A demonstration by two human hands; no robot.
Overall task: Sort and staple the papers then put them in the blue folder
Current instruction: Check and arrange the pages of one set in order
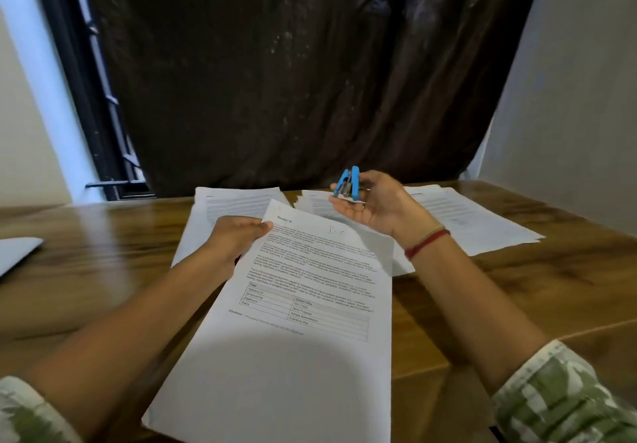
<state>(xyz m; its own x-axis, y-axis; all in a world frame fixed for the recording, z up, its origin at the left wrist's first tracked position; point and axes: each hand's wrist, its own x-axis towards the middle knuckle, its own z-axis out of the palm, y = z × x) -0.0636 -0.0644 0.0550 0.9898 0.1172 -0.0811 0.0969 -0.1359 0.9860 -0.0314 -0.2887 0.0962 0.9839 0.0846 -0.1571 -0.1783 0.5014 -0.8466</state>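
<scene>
sheaf (303, 304): light, limp, held over the table (517, 291); pinched at its upper left edge by the left hand (238, 239)
stapler (349, 183): small, rigid; cradled in the upturned right hand (375, 206), fingers loosely curled round it
grip advised: the corner should be kept pinched flat, since sagging is likely

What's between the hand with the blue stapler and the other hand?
In the head view, the top of the held papers lies between the right hand, which grips the stapler, and the left hand.

Home room: wooden table (517, 287), dark curtain (293, 80)
</scene>
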